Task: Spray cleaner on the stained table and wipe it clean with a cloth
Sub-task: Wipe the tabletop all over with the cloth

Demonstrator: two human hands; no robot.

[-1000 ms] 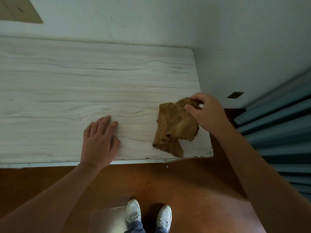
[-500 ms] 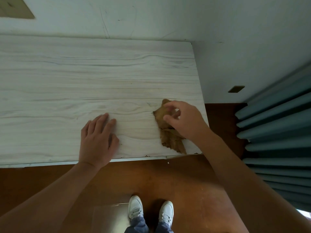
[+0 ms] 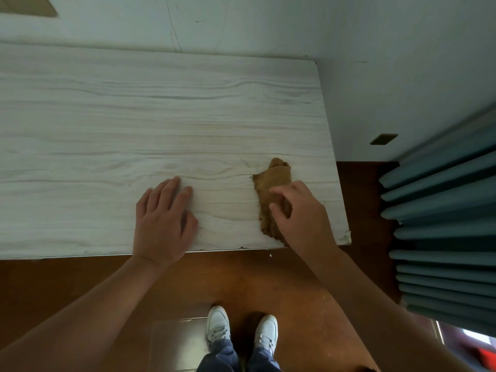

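Observation:
A white wood-grain table (image 3: 107,116) fills the upper left, its far edge against the wall. On its near right corner lies a brown cloth (image 3: 273,175), folded into a narrow strip that reaches the front edge. My right hand (image 3: 303,213) sits on the cloth's near half, fingers and thumb curled and pinching the fabric. To its left, my left hand (image 3: 161,218) rests flat on the bare tabletop near the front edge, fingers straight. A faint patch of thin dark lines (image 3: 249,165) marks the surface just left of the cloth. No spray bottle is in view.
A pale wall (image 3: 268,22) runs behind and to the right of the table. Teal pleated curtains (image 3: 442,224) hang at the right. Below the table edge is brown floor (image 3: 268,285) with my white shoes (image 3: 218,326). The table's right corner is chipped.
The cloth lay wider and looser one second ago; my right hand has drawn it in and folded it into a narrow strip. My left hand has stayed flat in place.

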